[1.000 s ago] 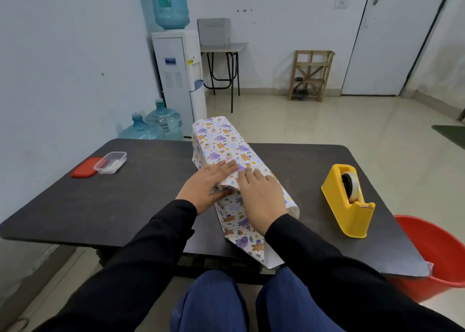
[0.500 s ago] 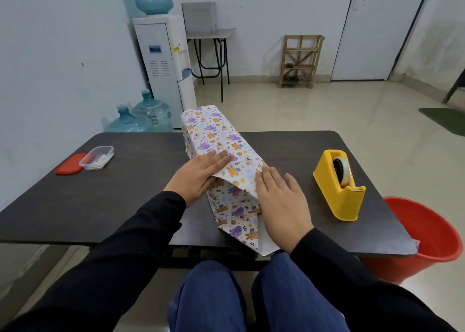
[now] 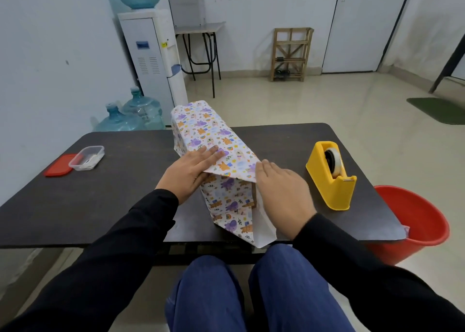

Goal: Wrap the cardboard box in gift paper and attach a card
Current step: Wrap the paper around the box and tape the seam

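Note:
A long box covered in white gift paper point(image 3: 211, 140) with purple and orange animal prints lies along the middle of the dark table point(image 3: 125, 196). Its near end is open, with loose paper flaps hanging down to the table's front edge. My left hand point(image 3: 190, 172) lies flat with straight fingers on the top of the paper near the near end. My right hand point(image 3: 281, 191) is flat against the right side of the open end, fingers straight. The cardboard itself is almost wholly hidden by the paper. No card is in view.
A yellow tape dispenser point(image 3: 331, 175) stands to the right of the box. At the left lie a clear plastic tub point(image 3: 86, 157) and its red lid point(image 3: 59, 168). A red bucket point(image 3: 417, 221) sits on the floor beside the table's right corner.
My right hand has slid off the top of the paper to the right side of the open end. The left hand stays pressed on top. The camera has tilted down a little.

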